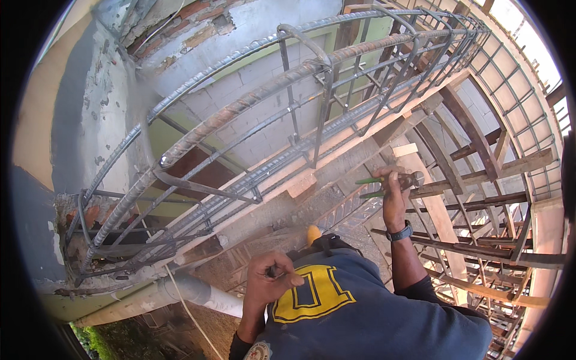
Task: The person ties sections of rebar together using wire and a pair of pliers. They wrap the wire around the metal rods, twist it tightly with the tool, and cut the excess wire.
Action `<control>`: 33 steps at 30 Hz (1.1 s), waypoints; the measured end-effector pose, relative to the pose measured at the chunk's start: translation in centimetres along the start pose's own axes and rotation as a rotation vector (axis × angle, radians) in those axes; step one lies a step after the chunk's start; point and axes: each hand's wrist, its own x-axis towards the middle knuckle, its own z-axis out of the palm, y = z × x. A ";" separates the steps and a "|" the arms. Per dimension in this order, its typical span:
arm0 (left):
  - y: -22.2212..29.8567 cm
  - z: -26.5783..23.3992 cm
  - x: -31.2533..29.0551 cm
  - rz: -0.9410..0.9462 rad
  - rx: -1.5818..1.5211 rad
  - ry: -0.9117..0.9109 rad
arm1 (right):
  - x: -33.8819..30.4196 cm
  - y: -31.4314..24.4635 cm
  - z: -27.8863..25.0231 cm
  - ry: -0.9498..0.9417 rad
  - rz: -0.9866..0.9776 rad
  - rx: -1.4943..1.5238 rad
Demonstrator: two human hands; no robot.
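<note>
My right hand [394, 201], with a watch on its wrist, is raised at right centre. It is closed round green-handled pincers [373, 180]; the handles point left and the rounded metal head shows at the right of the fingers. My left hand [268, 277] is held in front of my chest with its fingers curled. Something dark shows inside that curl, too small to name. A long rebar cage [207, 127] of ribbed bars and bent stirrups runs from lower left to upper right beyond both hands. Neither hand touches the cage.
A wooden formwork board [336, 147] lies along the cage's underside. Timber props and beams [474, 174] fill the right side, beside a curved rebar mesh [510, 90]. A broken plastered wall [99, 108] stands at left. A pale pipe [192, 291] and a hanging cord [191, 312] are at lower left.
</note>
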 end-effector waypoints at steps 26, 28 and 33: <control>16.4 1.2 1.3 0.536 -0.274 -0.975 | 27.5 -23.0 5.1 -0.599 -0.296 -0.119; 14.4 1.0 2.7 0.505 -0.353 -0.883 | 25.7 -22.1 4.4 -0.319 -0.356 -0.587; 11.6 3.7 -1.3 0.545 -0.644 -0.338 | 27.3 -18.6 3.7 -0.301 -0.342 -0.737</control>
